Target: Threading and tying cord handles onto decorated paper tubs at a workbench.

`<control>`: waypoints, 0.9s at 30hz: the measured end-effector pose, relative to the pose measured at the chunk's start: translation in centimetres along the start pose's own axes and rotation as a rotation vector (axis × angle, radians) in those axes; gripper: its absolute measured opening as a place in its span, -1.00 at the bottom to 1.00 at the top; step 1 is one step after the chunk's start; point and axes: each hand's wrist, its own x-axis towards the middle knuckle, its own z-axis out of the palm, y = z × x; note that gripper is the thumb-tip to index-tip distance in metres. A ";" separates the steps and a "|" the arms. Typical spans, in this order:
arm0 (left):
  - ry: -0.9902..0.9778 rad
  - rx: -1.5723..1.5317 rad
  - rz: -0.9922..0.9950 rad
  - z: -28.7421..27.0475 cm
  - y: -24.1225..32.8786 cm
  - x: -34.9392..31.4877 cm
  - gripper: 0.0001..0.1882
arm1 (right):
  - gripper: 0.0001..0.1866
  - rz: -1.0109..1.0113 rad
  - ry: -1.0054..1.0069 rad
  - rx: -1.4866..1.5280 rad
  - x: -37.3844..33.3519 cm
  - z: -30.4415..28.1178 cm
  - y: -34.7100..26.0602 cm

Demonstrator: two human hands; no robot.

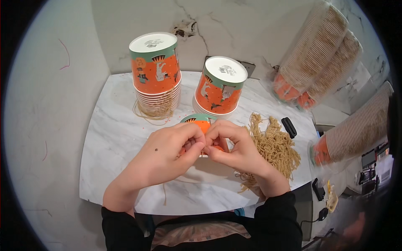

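An orange and green paper bucket (202, 124) is on the table in front of me, mostly hidden behind my hands. My left hand (176, 148) and my right hand (228, 144) meet over it, thumbs and fingertips pinched together. What lies between the fingertips is too small to tell. Below my left wrist a tan cord end (164, 195) trails on the tabletop; its other end is out of sight. Beside my right hand lies a tangled heap of tan cord pieces (272, 148).
Upside-down stacks of printed buckets stand at the back left (155, 67) and back centre (220, 90); cord loops round the left one. A small black object (289, 127) lies right of the heap. Bagged bucket stacks (314, 54) lean at the right on the marble-patterned table's (113, 159) far side.
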 end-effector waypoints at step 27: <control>0.441 0.179 0.145 3.5 0.3 0.4 -0.96 | -0.87 -0.035 0.013 0.275 0.3 -0.6 1.2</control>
